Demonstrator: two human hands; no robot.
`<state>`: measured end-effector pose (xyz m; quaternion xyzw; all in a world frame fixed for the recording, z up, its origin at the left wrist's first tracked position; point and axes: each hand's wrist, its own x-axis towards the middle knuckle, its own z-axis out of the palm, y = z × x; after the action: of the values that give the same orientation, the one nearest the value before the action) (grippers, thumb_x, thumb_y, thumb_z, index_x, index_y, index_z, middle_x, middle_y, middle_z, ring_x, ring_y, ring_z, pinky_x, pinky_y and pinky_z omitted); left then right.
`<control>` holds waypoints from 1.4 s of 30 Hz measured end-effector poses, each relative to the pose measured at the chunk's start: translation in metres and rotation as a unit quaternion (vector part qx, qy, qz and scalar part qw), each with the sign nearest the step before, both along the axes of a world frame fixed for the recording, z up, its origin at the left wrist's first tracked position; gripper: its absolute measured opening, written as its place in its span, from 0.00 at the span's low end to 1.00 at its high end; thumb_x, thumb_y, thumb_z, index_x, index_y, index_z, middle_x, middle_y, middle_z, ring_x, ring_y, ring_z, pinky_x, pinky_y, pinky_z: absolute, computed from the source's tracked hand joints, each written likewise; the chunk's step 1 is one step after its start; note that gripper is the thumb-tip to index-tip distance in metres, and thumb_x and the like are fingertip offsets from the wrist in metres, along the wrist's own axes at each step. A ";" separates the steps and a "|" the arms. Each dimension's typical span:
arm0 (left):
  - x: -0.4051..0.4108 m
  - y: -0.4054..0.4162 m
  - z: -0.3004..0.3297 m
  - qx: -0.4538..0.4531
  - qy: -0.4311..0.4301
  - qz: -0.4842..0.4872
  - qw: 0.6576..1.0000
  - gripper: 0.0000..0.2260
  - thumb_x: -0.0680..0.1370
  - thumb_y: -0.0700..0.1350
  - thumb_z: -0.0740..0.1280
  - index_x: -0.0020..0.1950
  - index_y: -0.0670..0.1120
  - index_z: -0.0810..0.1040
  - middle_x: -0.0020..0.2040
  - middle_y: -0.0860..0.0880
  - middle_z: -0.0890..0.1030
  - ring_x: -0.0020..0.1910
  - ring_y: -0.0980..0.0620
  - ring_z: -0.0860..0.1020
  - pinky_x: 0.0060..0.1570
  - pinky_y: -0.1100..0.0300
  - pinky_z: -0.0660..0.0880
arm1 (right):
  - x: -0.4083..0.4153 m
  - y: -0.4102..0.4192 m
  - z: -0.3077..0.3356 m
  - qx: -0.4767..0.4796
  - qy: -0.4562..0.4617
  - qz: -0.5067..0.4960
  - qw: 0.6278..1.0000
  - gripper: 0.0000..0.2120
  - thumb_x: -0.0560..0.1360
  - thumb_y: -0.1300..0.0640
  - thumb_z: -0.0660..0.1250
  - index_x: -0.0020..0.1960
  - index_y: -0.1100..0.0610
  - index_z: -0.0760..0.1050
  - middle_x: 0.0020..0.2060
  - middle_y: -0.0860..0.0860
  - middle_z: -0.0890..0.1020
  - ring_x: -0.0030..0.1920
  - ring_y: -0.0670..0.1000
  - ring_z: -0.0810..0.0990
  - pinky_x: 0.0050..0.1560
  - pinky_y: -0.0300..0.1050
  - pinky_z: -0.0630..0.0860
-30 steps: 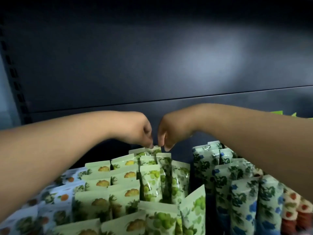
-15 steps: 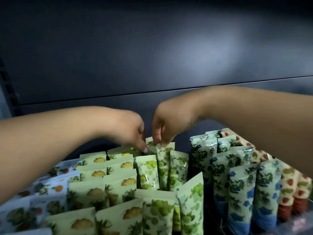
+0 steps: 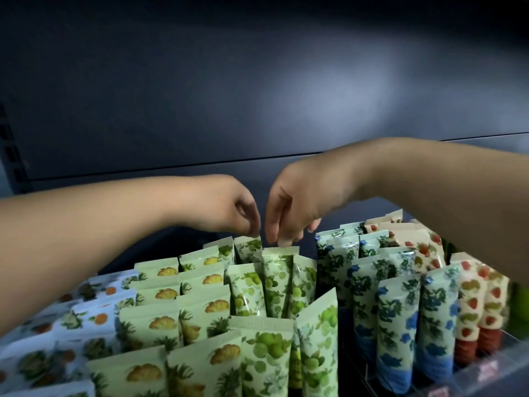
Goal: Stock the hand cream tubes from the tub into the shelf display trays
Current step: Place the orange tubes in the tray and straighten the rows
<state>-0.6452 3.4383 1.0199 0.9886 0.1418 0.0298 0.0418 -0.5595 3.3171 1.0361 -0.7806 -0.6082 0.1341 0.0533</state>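
From the head view I see both hands reaching over rows of hand cream tubes that stand upright, flat crimped ends up. The left hand (image 3: 226,207) comes from the left, its fingers curled down, and the fingertips pinch the top edge of a green tube (image 3: 248,249) at the back of the middle rows. The right hand (image 3: 297,202) comes from the right, fingers hanging down. Its fingertips (image 3: 283,240) touch the crimped end of the next green tube (image 3: 279,277), just beside the first; I cannot tell if they really pinch it or only press on it. The two hands are very near each other but do not touch.

The tubes are soft plastic with a glossy skin, wide and flat on top, rounder lower down. The middle rows carry a print of green round fruits. To the left stand the yellow tubes (image 3: 204,303), pale green with a yellow fruit, and further left the white tubes (image 3: 97,319) with orange fruits. To the right are the blue tubes (image 3: 396,319) with dark leaves and blue caps, then the red tubes (image 3: 476,305) with small red fruits and ribbed red caps. A clear tray edge (image 3: 486,373) runs in front of these at lower right. Behind everything is the dark back panel (image 3: 257,96), smooth metal with a dull shine.
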 end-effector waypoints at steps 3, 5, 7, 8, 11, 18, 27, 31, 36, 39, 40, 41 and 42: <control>0.007 -0.001 -0.010 0.017 0.025 -0.023 0.999 0.03 0.73 0.49 0.68 0.44 0.58 0.80 0.46 0.57 0.78 0.43 0.61 0.74 0.40 0.73 0.67 | -0.002 -0.002 -0.003 -0.013 -0.009 0.003 1.000 0.05 0.71 0.58 0.70 0.45 0.50 0.79 0.34 0.44 0.79 0.26 0.35 0.73 0.32 0.29 0.71; 0.013 -0.001 -0.017 0.027 0.043 -0.028 0.998 0.01 0.73 0.52 0.68 0.44 0.57 0.79 0.46 0.57 0.77 0.41 0.61 0.73 0.37 0.70 0.68 | -0.003 -0.005 -0.003 -0.020 -0.018 0.007 1.000 0.04 0.71 0.57 0.70 0.42 0.48 0.79 0.34 0.44 0.80 0.28 0.36 0.74 0.33 0.30 0.71; 0.019 0.001 -0.022 0.033 0.054 -0.023 0.998 0.03 0.73 0.53 0.68 0.46 0.57 0.79 0.47 0.56 0.76 0.43 0.59 0.74 0.40 0.66 0.69 | -0.004 -0.007 -0.003 -0.023 -0.023 0.007 0.999 0.03 0.71 0.56 0.70 0.43 0.48 0.79 0.39 0.46 0.81 0.33 0.38 0.75 0.39 0.32 0.74; 0.021 0.002 -0.024 0.033 0.060 -0.021 0.997 0.04 0.74 0.53 0.67 0.47 0.57 0.79 0.47 0.56 0.77 0.44 0.57 0.74 0.41 0.65 0.69 | -0.004 -0.007 -0.003 -0.022 -0.025 0.006 0.999 0.03 0.71 0.56 0.70 0.43 0.48 0.79 0.41 0.47 0.82 0.34 0.39 0.75 0.41 0.34 0.74; 0.022 0.002 -0.025 0.022 0.064 -0.032 0.997 0.01 0.74 0.51 0.67 0.44 0.57 0.76 0.44 0.56 0.78 0.42 0.56 0.75 0.41 0.64 0.70 | -0.006 -0.008 -0.003 -0.023 -0.038 0.008 0.999 0.03 0.71 0.57 0.70 0.42 0.48 0.79 0.40 0.47 0.82 0.35 0.40 0.76 0.43 0.35 0.75; -0.001 0.000 -0.009 -0.005 0.051 -0.023 0.998 0.05 0.69 0.51 0.70 0.33 0.55 0.79 0.52 0.55 0.80 0.53 0.56 0.77 0.58 0.54 0.72 | -0.007 -0.010 -0.004 -0.027 -0.061 0.005 0.998 0.07 0.72 0.55 0.69 0.38 0.46 0.76 0.45 0.47 0.84 0.36 0.38 0.76 0.47 0.37 0.76; -0.028 0.004 0.002 -0.024 0.063 0.006 0.998 0.03 0.66 0.56 0.72 0.33 0.64 0.80 0.49 0.57 0.82 0.52 0.58 0.78 0.60 0.52 0.71 | -0.006 -0.001 -0.008 0.017 -0.144 0.006 0.989 0.06 0.72 0.53 0.69 0.47 0.53 0.82 0.45 0.50 0.85 0.39 0.45 0.78 0.37 0.35 0.72; -0.036 0.004 0.004 -0.044 0.061 -0.001 0.997 0.02 0.64 0.56 0.72 0.32 0.64 0.81 0.46 0.59 0.83 0.51 0.58 0.78 0.60 0.52 0.71 | -0.008 0.002 -0.005 0.027 -0.153 0.011 0.988 0.06 0.72 0.52 0.68 0.48 0.51 0.81 0.45 0.49 0.84 0.43 0.47 0.81 0.43 0.38 0.75; -0.044 -0.005 0.004 -0.041 0.063 -0.021 0.997 0.06 0.60 0.63 0.73 0.32 0.66 0.80 0.45 0.59 0.83 0.51 0.57 0.79 0.60 0.49 0.71 | -0.010 0.001 -0.008 0.009 -0.113 0.025 0.993 0.02 0.72 0.53 0.69 0.41 0.49 0.79 0.38 0.47 0.83 0.33 0.41 0.77 0.43 0.38 0.76; -0.048 -0.008 0.005 -0.040 0.075 -0.039 0.996 0.15 0.51 0.69 0.63 0.33 0.68 0.79 0.45 0.61 0.82 0.50 0.59 0.79 0.60 0.50 0.72 | -0.010 0.001 -0.007 0.011 -0.084 0.024 0.996 0.02 0.72 0.53 0.68 0.42 0.49 0.80 0.30 0.43 0.79 0.30 0.39 0.76 0.40 0.37 0.75; -0.049 -0.008 0.005 -0.040 0.077 -0.043 0.995 0.16 0.51 0.69 0.62 0.33 0.68 0.79 0.45 0.61 0.82 0.50 0.59 0.79 0.60 0.50 0.72 | -0.011 0.001 -0.006 0.008 -0.071 0.026 0.997 0.02 0.72 0.52 0.69 0.40 0.48 0.79 0.27 0.42 0.78 0.29 0.38 0.75 0.38 0.36 0.74; -0.050 -0.008 0.005 -0.042 0.079 -0.046 0.995 0.17 0.51 0.70 0.61 0.34 0.68 0.79 0.45 0.61 0.82 0.50 0.59 0.79 0.60 0.49 0.72 | -0.011 0.000 -0.006 0.003 -0.061 0.028 0.998 0.03 0.72 0.52 0.69 0.39 0.47 0.79 0.25 0.42 0.78 0.27 0.37 0.75 0.36 0.35 0.73; -0.052 -0.008 0.005 -0.044 0.081 -0.047 0.995 0.17 0.51 0.70 0.61 0.34 0.68 0.79 0.45 0.61 0.82 0.50 0.59 0.79 0.60 0.50 0.72 | -0.011 0.000 -0.005 -0.003 -0.050 0.030 0.998 0.04 0.71 0.52 0.69 0.38 0.47 0.78 0.23 0.41 0.77 0.26 0.37 0.75 0.34 0.34 0.72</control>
<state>-0.6969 3.4305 1.0244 0.9905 0.0989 -0.0590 0.0748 -0.5707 3.3170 1.0309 -0.7676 -0.6332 0.0978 0.0162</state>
